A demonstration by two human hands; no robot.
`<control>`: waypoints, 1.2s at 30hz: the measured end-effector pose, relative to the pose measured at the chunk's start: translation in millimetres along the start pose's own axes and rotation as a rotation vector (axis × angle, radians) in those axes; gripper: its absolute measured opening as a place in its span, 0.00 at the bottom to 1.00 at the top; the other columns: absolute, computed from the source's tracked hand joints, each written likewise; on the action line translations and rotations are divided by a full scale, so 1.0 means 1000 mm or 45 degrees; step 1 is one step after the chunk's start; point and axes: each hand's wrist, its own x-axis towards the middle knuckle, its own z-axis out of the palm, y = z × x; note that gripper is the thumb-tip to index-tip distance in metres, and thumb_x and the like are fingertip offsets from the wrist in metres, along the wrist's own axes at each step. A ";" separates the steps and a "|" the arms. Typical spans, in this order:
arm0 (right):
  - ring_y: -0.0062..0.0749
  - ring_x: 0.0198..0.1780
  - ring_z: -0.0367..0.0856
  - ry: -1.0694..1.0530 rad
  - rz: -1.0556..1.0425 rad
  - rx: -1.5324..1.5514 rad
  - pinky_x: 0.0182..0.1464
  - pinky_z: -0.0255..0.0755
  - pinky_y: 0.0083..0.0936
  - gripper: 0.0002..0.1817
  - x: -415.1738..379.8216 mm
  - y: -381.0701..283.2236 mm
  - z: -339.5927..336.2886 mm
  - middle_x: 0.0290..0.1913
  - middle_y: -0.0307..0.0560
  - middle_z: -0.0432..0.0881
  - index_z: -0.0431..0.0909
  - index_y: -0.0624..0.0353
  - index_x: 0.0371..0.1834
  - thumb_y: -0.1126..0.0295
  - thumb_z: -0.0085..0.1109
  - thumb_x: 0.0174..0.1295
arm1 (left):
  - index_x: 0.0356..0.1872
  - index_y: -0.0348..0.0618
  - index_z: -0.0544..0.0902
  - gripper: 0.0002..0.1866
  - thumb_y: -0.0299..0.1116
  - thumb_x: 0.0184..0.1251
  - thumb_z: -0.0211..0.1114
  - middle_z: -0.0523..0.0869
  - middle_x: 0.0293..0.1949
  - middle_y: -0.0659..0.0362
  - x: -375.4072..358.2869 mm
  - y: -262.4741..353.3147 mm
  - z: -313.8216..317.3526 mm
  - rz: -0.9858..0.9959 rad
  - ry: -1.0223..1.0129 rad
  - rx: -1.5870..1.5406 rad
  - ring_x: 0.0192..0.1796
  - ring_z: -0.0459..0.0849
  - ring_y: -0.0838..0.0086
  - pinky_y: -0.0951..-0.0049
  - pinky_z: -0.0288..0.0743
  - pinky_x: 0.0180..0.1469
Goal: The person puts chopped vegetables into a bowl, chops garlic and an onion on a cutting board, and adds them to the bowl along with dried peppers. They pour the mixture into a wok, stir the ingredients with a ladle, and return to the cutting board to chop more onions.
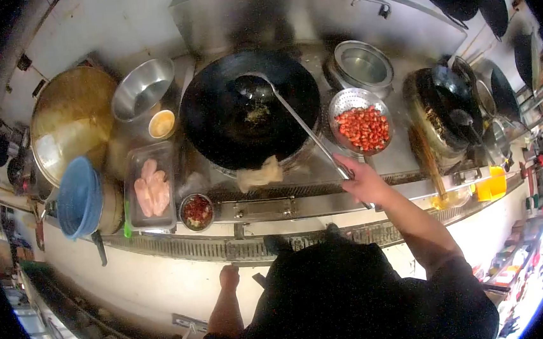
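Observation:
My right hand (pixel 365 182) is closed around the handle of a long metal wok ladle (pixel 303 124). The ladle's head rests inside a large black wok (pixel 210 120), toward its far side. A small clump of pale shreds (pixel 257 112) lies at the wok's bottom, with a shiny patch behind it. Low beside my body, my left hand (pixel 229 276) is curled into a fist, and nothing shows in it. Just beyond my right hand stands a perforated metal strainer (pixel 338 102) full of chopped red pieces (pixel 364 128). A folded tan cloth (pixel 260 173) lies on the wok's near rim.
Left of the wok are a tray (pixel 135 209) of raw pale meat (pixel 152 190), a bowl of dried red chillies (pixel 197 211), a steel basin (pixel 143 84), a blue basin (pixel 77 197) and a big pot (pixel 75 121). A lidded pot (pixel 364 65) and a second wok station (pixel 436 118) stand right.

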 end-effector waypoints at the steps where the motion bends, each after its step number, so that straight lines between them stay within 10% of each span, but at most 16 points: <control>1: 0.31 0.18 0.75 -0.136 0.161 0.447 0.23 0.73 0.27 0.41 -0.003 0.002 -0.006 0.34 0.52 0.81 0.57 0.45 0.74 0.76 0.58 0.55 | 0.24 0.45 0.82 0.03 0.28 0.49 0.60 0.83 0.30 0.51 -0.003 0.006 -0.005 0.031 -0.079 0.174 0.37 0.82 0.56 0.59 0.77 0.39; 2: 0.24 0.14 0.69 -0.130 0.177 0.872 0.15 0.66 0.21 0.35 -0.009 0.001 -0.010 0.27 0.41 0.75 0.61 0.49 0.72 0.76 0.56 0.57 | 0.24 0.43 0.83 0.05 0.30 0.52 0.59 0.84 0.30 0.49 -0.006 -0.031 0.053 -0.235 0.103 -0.505 0.37 0.82 0.54 0.58 0.77 0.39; 5: 0.20 0.15 0.69 -0.542 0.343 2.044 0.14 0.66 0.17 0.28 -0.003 0.046 -0.034 0.26 0.38 0.72 0.62 0.52 0.69 0.73 0.50 0.62 | 0.25 0.41 0.84 0.09 0.33 0.58 0.59 0.85 0.30 0.48 -0.017 0.006 0.058 -0.634 0.043 -0.536 0.36 0.83 0.52 0.57 0.78 0.40; 6: 0.16 0.15 0.69 -0.676 0.378 2.259 0.14 0.64 0.14 0.22 -0.002 0.068 -0.041 0.25 0.37 0.71 0.64 0.53 0.65 0.71 0.44 0.67 | 0.25 0.38 0.84 0.14 0.37 0.62 0.57 0.85 0.31 0.47 -0.024 0.023 0.048 -0.066 -0.065 0.259 0.36 0.84 0.51 0.56 0.78 0.41; 7: 0.16 0.15 0.69 -0.687 0.375 2.275 0.14 0.64 0.14 0.22 -0.008 0.072 -0.052 0.25 0.37 0.71 0.64 0.53 0.65 0.71 0.44 0.67 | 0.25 0.38 0.84 0.14 0.37 0.62 0.57 0.85 0.31 0.47 -0.027 0.028 0.063 -0.073 -0.067 0.276 0.36 0.84 0.51 0.56 0.78 0.41; 8: 0.16 0.14 0.70 -0.727 0.319 2.329 0.14 0.67 0.15 0.06 -0.016 0.069 -0.067 0.21 0.34 0.70 0.65 0.54 0.44 0.69 0.46 0.67 | 0.25 0.41 0.84 0.14 0.38 0.63 0.57 0.85 0.30 0.48 -0.027 0.028 0.087 -0.052 -0.009 0.019 0.36 0.84 0.53 0.57 0.78 0.41; 9: 0.15 0.13 0.70 -0.765 0.264 2.383 0.15 0.69 0.15 0.13 -0.025 0.069 -0.080 0.16 0.32 0.68 0.66 0.54 0.23 0.66 0.47 0.67 | 0.25 0.44 0.84 0.14 0.39 0.64 0.56 0.85 0.30 0.50 -0.028 0.033 0.101 -0.029 0.048 -0.240 0.37 0.83 0.55 0.58 0.78 0.42; 14: 0.15 0.14 0.71 -0.661 0.074 2.486 0.15 0.71 0.17 0.11 -0.062 0.105 -0.155 0.18 0.33 0.70 0.67 0.56 0.27 0.66 0.46 0.68 | 0.29 0.43 0.83 0.14 0.36 0.67 0.52 0.84 0.38 0.50 -0.021 0.109 0.117 -0.151 0.054 -0.275 0.44 0.82 0.57 0.60 0.76 0.48; 16: 0.18 0.17 0.72 -0.703 -0.259 2.392 0.17 0.71 0.16 0.18 -0.075 0.132 -0.190 0.26 0.39 0.71 0.66 0.62 0.59 0.70 0.41 0.68 | 0.33 0.39 0.84 0.15 0.35 0.67 0.50 0.84 0.44 0.48 -0.019 0.143 0.107 -0.011 0.001 -0.114 0.50 0.81 0.57 0.60 0.76 0.51; 20: 0.18 0.16 0.69 -0.133 -0.331 2.318 0.16 0.68 0.16 0.17 -0.092 0.183 -0.258 0.25 0.38 0.70 0.66 0.61 0.58 0.69 0.42 0.68 | 0.34 0.39 0.84 0.14 0.34 0.66 0.50 0.84 0.44 0.48 -0.021 0.180 0.101 -0.275 0.036 -0.341 0.50 0.81 0.56 0.59 0.76 0.51; 23: 0.16 0.14 0.64 0.102 -0.336 2.186 0.14 0.64 0.14 0.18 -0.103 0.191 -0.296 0.24 0.35 0.68 0.67 0.56 0.60 0.69 0.44 0.68 | 0.32 0.40 0.83 0.14 0.38 0.66 0.53 0.85 0.38 0.48 -0.035 0.223 0.057 -0.004 -0.149 0.224 0.46 0.83 0.55 0.57 0.76 0.47; 24: 0.16 0.14 0.63 0.361 -0.239 1.975 0.15 0.63 0.14 0.19 -0.104 0.196 -0.308 0.24 0.35 0.68 0.67 0.55 0.61 0.70 0.45 0.67 | 0.29 0.41 0.83 0.13 0.39 0.64 0.56 0.85 0.35 0.49 -0.041 0.184 0.102 -0.076 0.124 -0.370 0.43 0.83 0.54 0.57 0.76 0.45; 27: 0.16 0.15 0.63 0.827 -0.010 1.533 0.15 0.64 0.17 0.26 -0.103 0.239 -0.344 0.23 0.36 0.70 0.63 0.49 0.67 0.73 0.48 0.63 | 0.27 0.45 0.83 0.08 0.36 0.60 0.62 0.84 0.32 0.53 -0.055 0.185 0.089 0.394 0.266 0.313 0.39 0.82 0.56 0.59 0.77 0.42; 28: 0.24 0.18 0.68 0.888 -0.072 1.324 0.22 0.66 0.21 0.31 -0.099 0.266 -0.356 0.25 0.40 0.75 0.59 0.60 0.68 0.73 0.54 0.60 | 0.25 0.46 0.83 0.04 0.32 0.55 0.62 0.84 0.31 0.53 -0.052 0.210 0.064 0.160 -0.182 0.476 0.40 0.82 0.58 0.60 0.77 0.42; 31: 0.27 0.19 0.72 0.978 -0.005 1.239 0.20 0.68 0.26 0.29 -0.099 0.293 -0.370 0.29 0.44 0.77 0.63 0.64 0.65 0.77 0.58 0.58 | 0.19 0.47 0.80 0.03 0.28 0.48 0.61 0.83 0.27 0.54 -0.060 0.187 0.085 0.350 -0.104 0.571 0.36 0.82 0.60 0.61 0.77 0.37; 36: 0.29 0.20 0.73 1.003 0.185 1.039 0.19 0.69 0.27 0.31 -0.088 0.329 -0.388 0.31 0.46 0.78 0.62 0.65 0.67 0.79 0.58 0.58 | 0.20 0.48 0.80 0.01 0.30 0.46 0.63 0.82 0.27 0.54 -0.074 0.146 0.134 -0.146 -0.007 -0.279 0.34 0.81 0.59 0.61 0.76 0.35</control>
